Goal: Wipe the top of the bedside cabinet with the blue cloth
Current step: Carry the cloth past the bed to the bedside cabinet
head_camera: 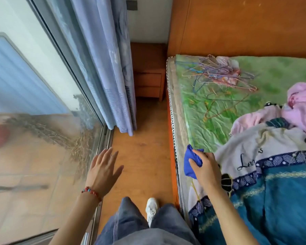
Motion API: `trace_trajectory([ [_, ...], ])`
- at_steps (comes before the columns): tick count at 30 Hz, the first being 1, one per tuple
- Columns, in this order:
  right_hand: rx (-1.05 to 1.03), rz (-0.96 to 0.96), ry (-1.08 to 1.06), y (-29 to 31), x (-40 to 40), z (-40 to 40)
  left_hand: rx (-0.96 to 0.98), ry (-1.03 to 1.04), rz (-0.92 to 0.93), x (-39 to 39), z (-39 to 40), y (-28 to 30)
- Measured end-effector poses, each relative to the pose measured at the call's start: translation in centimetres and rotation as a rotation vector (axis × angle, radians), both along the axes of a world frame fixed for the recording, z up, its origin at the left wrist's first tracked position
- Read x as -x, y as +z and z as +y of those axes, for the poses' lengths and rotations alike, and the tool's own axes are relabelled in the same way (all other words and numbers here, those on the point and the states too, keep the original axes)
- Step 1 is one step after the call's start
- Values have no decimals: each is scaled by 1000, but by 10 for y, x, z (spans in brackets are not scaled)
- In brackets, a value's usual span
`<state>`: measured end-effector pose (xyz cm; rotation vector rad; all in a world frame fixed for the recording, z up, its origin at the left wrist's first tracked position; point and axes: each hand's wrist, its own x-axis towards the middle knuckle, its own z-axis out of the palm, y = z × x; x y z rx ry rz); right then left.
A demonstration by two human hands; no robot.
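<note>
Denim legs (pixel 131 225) and one white shoe (pixel 151 208) on the wooden floor (pixel 145 156), cloth in hand, cabinet not yet reached.

From the head view I see my right hand (pixel 206 171) with its fingers closed around the bunched blue cloth (pixel 191 161) at the bed's (pixel 210 110) edge, gathered for carrying, I judge. My left hand (pixel 102 169) hangs empty, fingers spread wide, near the window (pixel 34 94). Ahead, the bedside cabinet (pixel 147 71) stands in the corner between the curtain (pixel 109 68) and the bed, well apart from me, its top bare and dim. Hangers (pixel 217 73) and clothes litter the bed.
</note>
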<state>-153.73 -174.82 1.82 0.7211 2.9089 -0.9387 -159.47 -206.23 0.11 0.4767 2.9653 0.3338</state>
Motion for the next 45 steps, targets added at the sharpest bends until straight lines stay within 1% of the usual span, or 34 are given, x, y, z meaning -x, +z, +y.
trace_trajectory([
  [8,20,-5,-38,-6,135,32,-22,-39,39,145,47,-2],
  [11,3,-15,-54,-17,193,43,-40,-67,59,209,61,-7],
  [13,-4,-26,-86,-20,238,50,-52,-81,32,263,70,-12],
  [17,-10,-23,-123,-11,319,61,-44,-180,27,359,94,-9],
  [22,-37,-22,-136,-3,398,76,-50,-264,57,445,130,0],
  [25,-55,-17,-146,-5,439,87,-55,-260,59,483,149,2],
  [28,-69,-46,-106,-9,484,101,-52,-256,7,520,166,-4],
  [33,-43,-35,-55,-21,566,137,10,-229,-22,595,195,-19],
  [39,44,-35,-11,-22,658,175,90,-155,-75,677,227,-20],
  [41,54,-57,-9,-26,687,181,93,-135,-95,702,233,-21],
  [45,111,-42,-35,-43,742,186,88,-89,-125,751,241,-33],
])
